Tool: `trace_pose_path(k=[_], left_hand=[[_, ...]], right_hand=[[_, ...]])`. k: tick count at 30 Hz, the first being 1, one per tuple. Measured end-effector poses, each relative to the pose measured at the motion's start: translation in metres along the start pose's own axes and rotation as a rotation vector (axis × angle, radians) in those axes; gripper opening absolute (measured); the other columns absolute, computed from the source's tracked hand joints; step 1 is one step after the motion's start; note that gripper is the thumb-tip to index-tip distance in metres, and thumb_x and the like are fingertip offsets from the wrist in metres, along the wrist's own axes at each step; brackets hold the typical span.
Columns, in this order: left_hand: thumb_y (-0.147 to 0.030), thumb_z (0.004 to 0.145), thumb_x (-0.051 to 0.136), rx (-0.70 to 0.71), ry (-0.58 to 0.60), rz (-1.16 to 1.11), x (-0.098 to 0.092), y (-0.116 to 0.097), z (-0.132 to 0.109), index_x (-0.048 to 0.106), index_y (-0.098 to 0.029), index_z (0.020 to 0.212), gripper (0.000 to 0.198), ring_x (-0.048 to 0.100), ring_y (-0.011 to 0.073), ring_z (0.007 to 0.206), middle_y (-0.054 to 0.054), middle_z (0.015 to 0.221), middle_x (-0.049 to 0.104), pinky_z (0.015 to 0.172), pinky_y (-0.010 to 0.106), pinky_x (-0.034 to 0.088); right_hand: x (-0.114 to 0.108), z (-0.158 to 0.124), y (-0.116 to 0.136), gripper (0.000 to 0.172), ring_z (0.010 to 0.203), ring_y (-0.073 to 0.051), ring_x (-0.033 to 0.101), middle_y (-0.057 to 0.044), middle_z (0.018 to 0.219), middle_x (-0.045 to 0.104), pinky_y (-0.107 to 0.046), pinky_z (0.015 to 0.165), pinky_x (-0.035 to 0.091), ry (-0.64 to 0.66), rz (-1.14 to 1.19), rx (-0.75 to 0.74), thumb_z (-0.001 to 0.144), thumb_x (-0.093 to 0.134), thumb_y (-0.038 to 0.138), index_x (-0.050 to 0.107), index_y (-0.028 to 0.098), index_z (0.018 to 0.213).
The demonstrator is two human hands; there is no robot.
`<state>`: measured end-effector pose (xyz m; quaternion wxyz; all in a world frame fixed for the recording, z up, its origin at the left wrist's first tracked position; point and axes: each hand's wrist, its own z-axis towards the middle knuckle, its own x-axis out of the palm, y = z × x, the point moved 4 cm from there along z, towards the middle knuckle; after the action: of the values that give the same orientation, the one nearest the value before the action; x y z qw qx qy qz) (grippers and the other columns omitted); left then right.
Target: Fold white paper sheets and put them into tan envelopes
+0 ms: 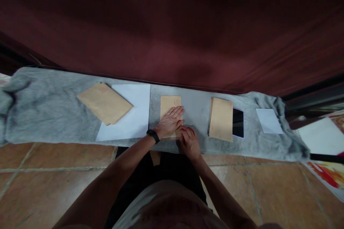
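A brown paper envelope (168, 102) lies in front of me on the grey cloth. My left hand (172, 120) rests flat across it, fingers stretched out and pointing up to the right. At the envelope's lower right edge is my right hand (189, 139), its fingers bent in and closed on that edge, close to the left thumb. The exact grip of the right fingertips is partly hidden. To the left, a pile of brown envelopes (104, 103) lies askew over a large white sheet (137, 102). On the right, another small stack of brown envelopes (221, 120) partly covers a dark-screened device (238, 123).
Grey cloth (51, 111) covers a long, narrow surface, bunched at both ends. A white paper (269, 121) lies near its right end. Behind rises a dark red panel (161, 53). Below is a tiled floor (67, 179); papers with coloured print (329, 175) show at far right.
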<state>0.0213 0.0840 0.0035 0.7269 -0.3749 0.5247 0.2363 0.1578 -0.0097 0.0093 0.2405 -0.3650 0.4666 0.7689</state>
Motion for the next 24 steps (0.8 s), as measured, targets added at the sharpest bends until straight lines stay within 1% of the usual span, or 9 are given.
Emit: trace_pose_path(k=[5,9,14,19,24], left_hand=[[-0.035,0.106,0.035,0.034,0.037,0.004,0.004,-0.013,-0.015,0.036,-0.008,0.157,0.057,0.023,0.0234,0.157,0.016,0.166,0.033,0.129,0.044,0.017],[-0.034,0.106,0.037,0.039,0.054,0.007,0.004,-0.022,-0.025,0.039,-0.01,0.156,0.056,0.024,0.0235,0.157,0.015,0.166,0.033,0.129,0.043,0.017],[-0.033,0.104,0.041,0.053,0.078,-0.001,-0.001,-0.033,-0.037,0.039,-0.012,0.156,0.056,0.026,0.0231,0.156,0.014,0.166,0.035,0.129,0.042,0.017],[-0.033,0.103,0.043,0.083,0.104,0.025,0.002,-0.045,-0.05,0.038,-0.012,0.157,0.058,0.025,0.0229,0.157,0.014,0.167,0.033,0.129,0.042,0.016],[-0.034,0.102,0.044,0.083,0.1,0.06,0.002,-0.053,-0.063,0.037,-0.008,0.156,0.06,0.022,0.0239,0.157,0.016,0.166,0.032,0.13,0.043,0.015]], right_hand=[[0.002,-0.003,-0.003,0.027,0.113,-0.027,0.06,-0.011,0.115,0.068,-0.047,0.105,0.048,-0.046,-0.014,0.042,0.098,0.042,0.013,0.065,0.021,0.111],[0.003,-0.004,-0.005,0.026,0.107,-0.027,0.06,-0.011,0.109,0.068,-0.044,0.099,0.05,-0.06,-0.011,0.068,0.096,0.043,0.009,0.064,0.021,0.106],[0.003,-0.004,-0.006,0.025,0.102,-0.026,0.06,-0.01,0.103,0.066,-0.042,0.094,0.05,-0.09,-0.015,0.052,0.096,0.041,0.009,0.062,0.023,0.101],[0.004,-0.004,-0.008,0.025,0.1,-0.026,0.06,-0.008,0.099,0.066,-0.041,0.093,0.05,-0.066,-0.025,0.095,0.092,0.045,0.009,0.063,0.023,0.102],[0.002,-0.005,-0.009,0.029,0.11,-0.026,0.062,-0.011,0.112,0.068,-0.042,0.1,0.05,-0.083,0.023,0.119,0.095,0.044,0.013,0.065,0.021,0.114]])
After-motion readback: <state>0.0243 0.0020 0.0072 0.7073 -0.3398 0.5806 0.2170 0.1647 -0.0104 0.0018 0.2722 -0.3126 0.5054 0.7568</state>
